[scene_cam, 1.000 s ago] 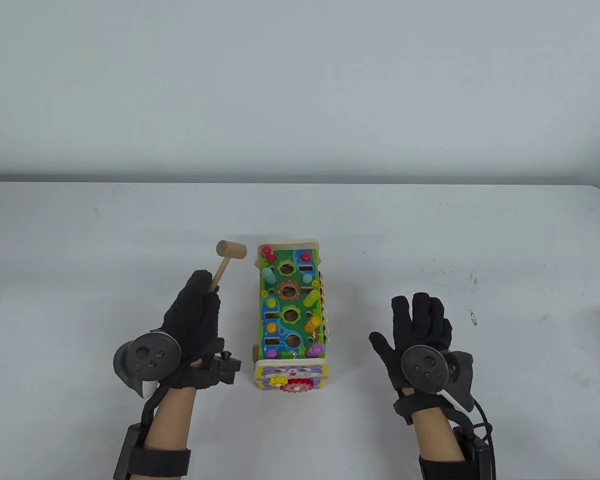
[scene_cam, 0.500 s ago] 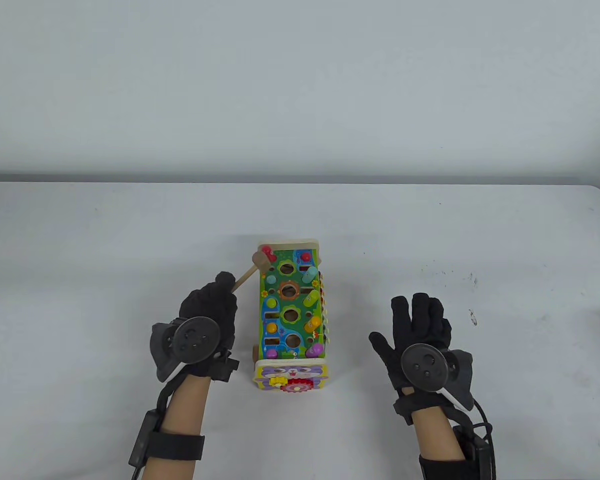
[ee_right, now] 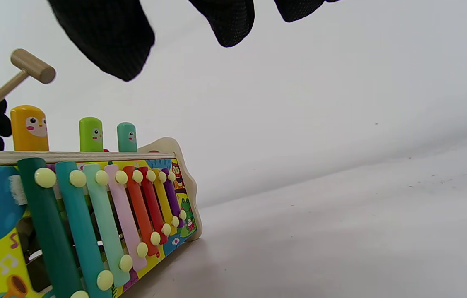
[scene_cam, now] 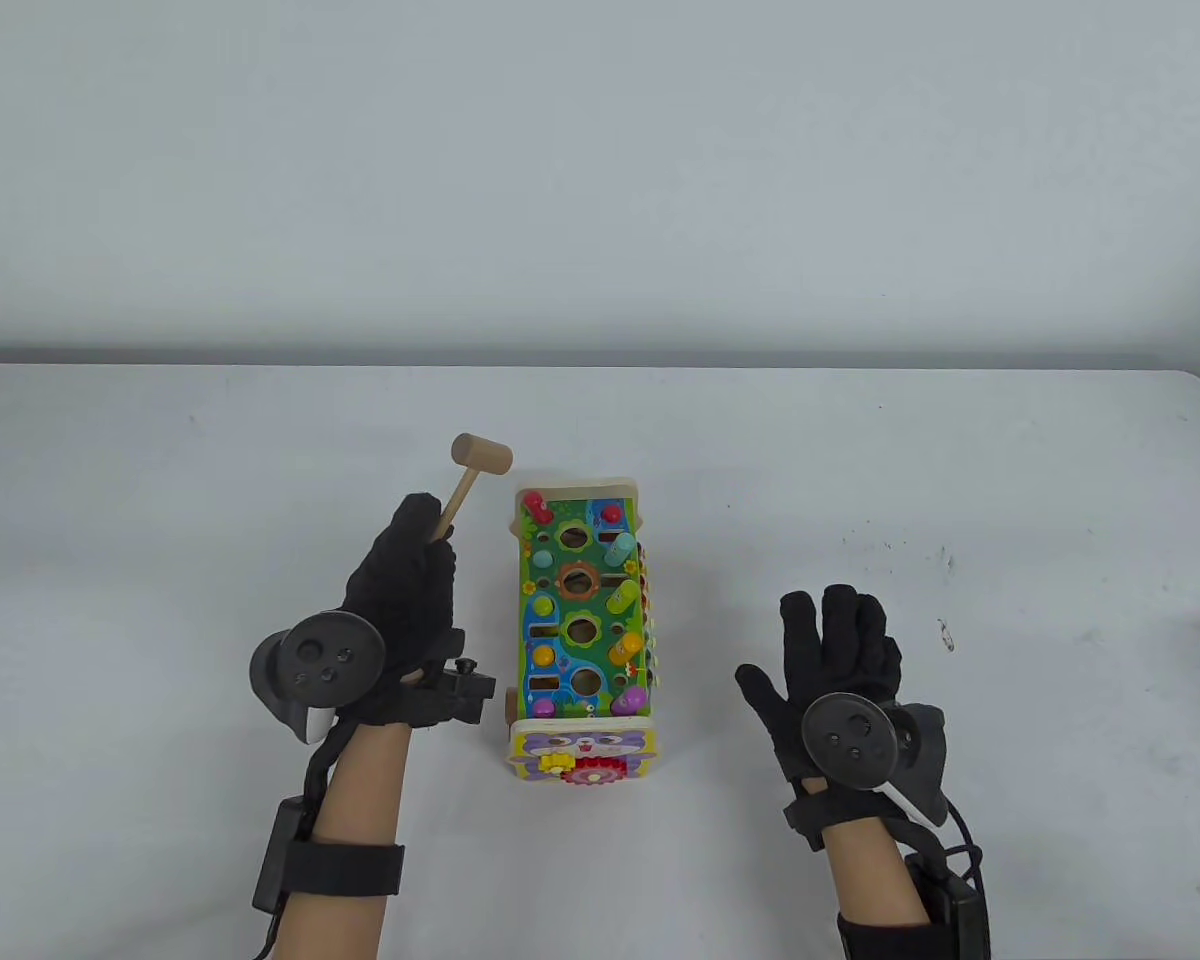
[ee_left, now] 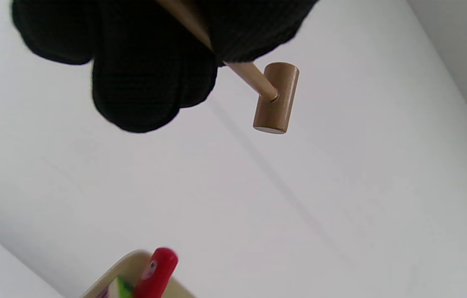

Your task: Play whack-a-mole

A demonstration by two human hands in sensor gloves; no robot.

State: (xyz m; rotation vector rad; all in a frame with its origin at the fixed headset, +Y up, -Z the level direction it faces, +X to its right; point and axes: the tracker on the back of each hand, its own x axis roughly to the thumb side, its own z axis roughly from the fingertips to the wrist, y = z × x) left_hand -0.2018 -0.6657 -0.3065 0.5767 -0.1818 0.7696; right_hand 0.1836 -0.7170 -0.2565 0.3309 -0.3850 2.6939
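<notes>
From the table view, the whack-a-mole toy [scene_cam: 580,625] is sitting lengthwise at the middle of the white worktop [scene_cam: 960,480], its green and blue top showing round holes and coloured pegs along both long edges, with a purple end panel carrying a red gear facing the near edge. The left hand [scene_cam: 400,610] is gripping the handle of the wooden hammer [scene_cam: 472,470], whose head is hanging above the worktop just beyond the toy's far left corner; the lower handle is hidden inside the glove. The right hand [scene_cam: 835,650] is lying flat and spread on the worktop, well to the right of the toy, holding nothing. Half a second ago the hammer head was down at the far left corner of the toy by the teal peg; it is now lifted clear, and the left hand is sitting further left. In the left wrist view the gloved fingers [ee_left: 142,74] are wrapping the hammer's [ee_left: 275,97] thin handle, and only the toy's corner with a red peg [ee_left: 157,273] is showing at the bottom edge. In the right wrist view the toy's [ee_right: 92,207] side is showing a row of coloured xylophone bars, with yellow, green and teal pegs standing above its top edge; the toy's near end is cut off at the left.
</notes>
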